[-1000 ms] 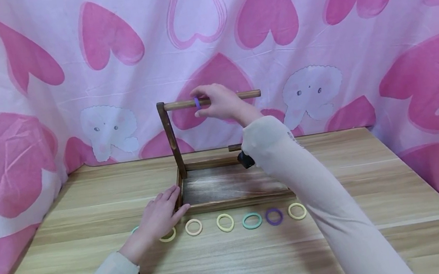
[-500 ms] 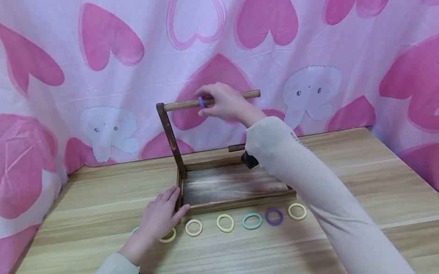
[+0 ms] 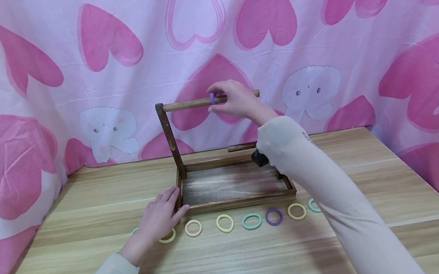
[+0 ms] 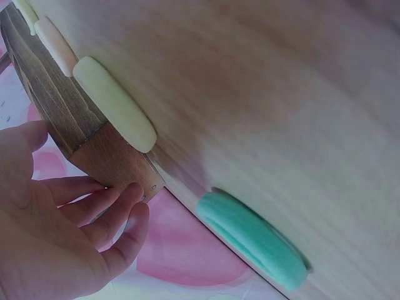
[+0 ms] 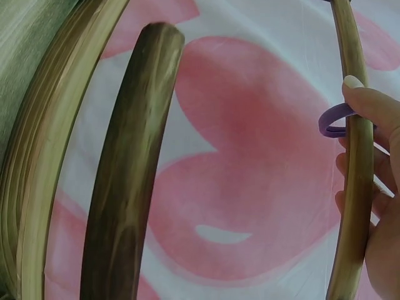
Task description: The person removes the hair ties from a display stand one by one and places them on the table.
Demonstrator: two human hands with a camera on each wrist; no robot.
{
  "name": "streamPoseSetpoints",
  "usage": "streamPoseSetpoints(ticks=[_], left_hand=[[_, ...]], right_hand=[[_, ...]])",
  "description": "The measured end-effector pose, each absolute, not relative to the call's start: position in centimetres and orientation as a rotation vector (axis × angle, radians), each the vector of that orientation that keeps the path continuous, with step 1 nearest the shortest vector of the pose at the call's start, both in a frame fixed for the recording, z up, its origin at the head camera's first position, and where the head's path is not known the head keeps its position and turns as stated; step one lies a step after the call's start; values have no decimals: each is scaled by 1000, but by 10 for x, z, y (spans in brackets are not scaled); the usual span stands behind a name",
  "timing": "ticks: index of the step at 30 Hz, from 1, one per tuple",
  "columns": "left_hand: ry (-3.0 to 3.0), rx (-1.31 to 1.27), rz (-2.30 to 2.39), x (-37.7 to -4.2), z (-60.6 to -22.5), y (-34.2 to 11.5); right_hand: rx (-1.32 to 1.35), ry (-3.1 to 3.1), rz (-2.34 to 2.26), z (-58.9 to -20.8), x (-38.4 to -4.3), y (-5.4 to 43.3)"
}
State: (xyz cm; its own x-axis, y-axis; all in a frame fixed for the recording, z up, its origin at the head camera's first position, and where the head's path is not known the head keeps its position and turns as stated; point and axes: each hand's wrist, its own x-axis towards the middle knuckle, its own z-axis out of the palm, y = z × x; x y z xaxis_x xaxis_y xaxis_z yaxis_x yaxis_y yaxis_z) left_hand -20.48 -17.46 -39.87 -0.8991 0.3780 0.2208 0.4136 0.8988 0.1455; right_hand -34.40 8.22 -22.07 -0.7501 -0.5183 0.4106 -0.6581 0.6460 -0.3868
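A purple hair tie encircles the upper rod of a dark wooden stand. My right hand pinches it between thumb and fingers, right of the rod's middle. In the right wrist view, the purple hair tie loops round the rod, with the thumb against it. My left hand rests on the front left corner of the stand's tray base, fingers extended. Seen from the left wrist, the left hand's fingers touch the wooden corner.
Along the stand's front lie several hair ties on the table: peach, yellow, green, purple, another yellow. The left hand and right sleeve partly cover others. A shorter lower rod sticks out leftward. A patterned curtain hangs behind.
My right hand has slid the purple hair tie rightward along the upper rod, toward its free end. A green hair tie has come into sight beside the right sleeve. The left hand stays put.
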Motion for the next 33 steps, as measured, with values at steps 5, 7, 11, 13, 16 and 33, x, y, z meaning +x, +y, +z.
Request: streamPoseSetpoints(ticks=[5,7,11,13,16,33], left_hand=[[-2871,-607,-274,-205,-399,-175],[-2872,-606,-273,-205,-398,-175],[-2878,-603,-280,-204,-398,-175],[-2882,-603,-280,-204,-398,-175],[-2887,-602,-275,-204,-398,-174],[-2892,-601,-281,-204,-397,-174]], right_hand=[[971,-2573,788,-221,-344,90],[970,-2563,807,-221,-344,93],[963,-2552,843,-222,-344,99],[966,-2545,873,-223,-344,101],[954,-2546,914,-224,-345,105],[851,-2533,1018,-227,-341,127]])
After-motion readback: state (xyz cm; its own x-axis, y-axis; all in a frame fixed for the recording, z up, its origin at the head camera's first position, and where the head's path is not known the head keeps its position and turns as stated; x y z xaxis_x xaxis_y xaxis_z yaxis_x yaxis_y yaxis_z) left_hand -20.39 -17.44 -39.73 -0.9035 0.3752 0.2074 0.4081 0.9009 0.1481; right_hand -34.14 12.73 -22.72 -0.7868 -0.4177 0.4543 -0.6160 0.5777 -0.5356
